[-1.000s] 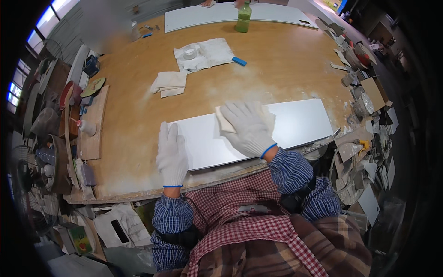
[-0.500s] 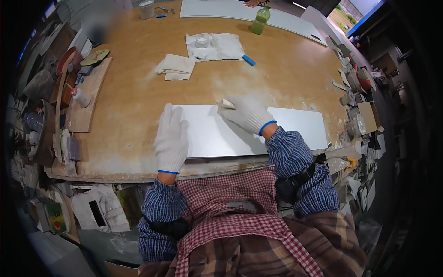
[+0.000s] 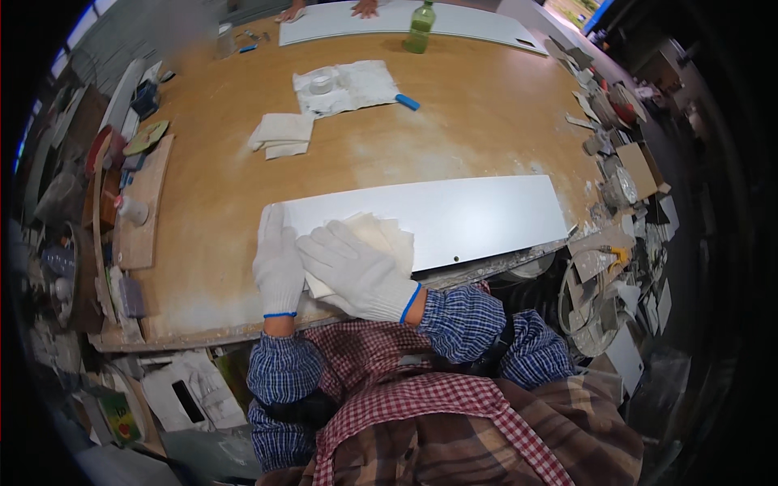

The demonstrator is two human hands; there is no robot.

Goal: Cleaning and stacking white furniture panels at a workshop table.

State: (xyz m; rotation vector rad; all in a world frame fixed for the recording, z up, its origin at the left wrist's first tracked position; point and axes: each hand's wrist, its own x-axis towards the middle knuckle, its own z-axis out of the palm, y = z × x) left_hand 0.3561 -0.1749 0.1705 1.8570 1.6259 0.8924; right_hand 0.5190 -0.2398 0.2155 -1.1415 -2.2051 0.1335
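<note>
A long white panel (image 3: 478, 215) lies along the near edge of the wooden workbench, with a small dark hole close to its near edge. My left hand (image 3: 277, 263), in a white knit glove with a blue cuff, rests with fingers straight along the panel's left end. Beside it, my right hand (image 3: 356, 271), gloved the same way, holds a cream cloth (image 3: 393, 239) against the panel under its palm and extended fingers. Folds of that cloth fan out beyond the fingers. Part of the panel's left end is hidden beneath both hands.
Farther back are a folded cloth (image 3: 282, 134), a white sheet (image 3: 369, 85) with a small clear dish (image 3: 322, 84), a blue block (image 3: 408, 102) and a green bottle (image 3: 420, 28). Another person's hands (image 3: 365, 8) touch a second white panel (image 3: 340, 20). Clutter lines both sides, including a squeeze bottle (image 3: 132, 211).
My right hand has come left and nearer, close to my left hand. Its cloth, bunched before, now spreads out under it. The view has shifted, and both hands of the other person show.
</note>
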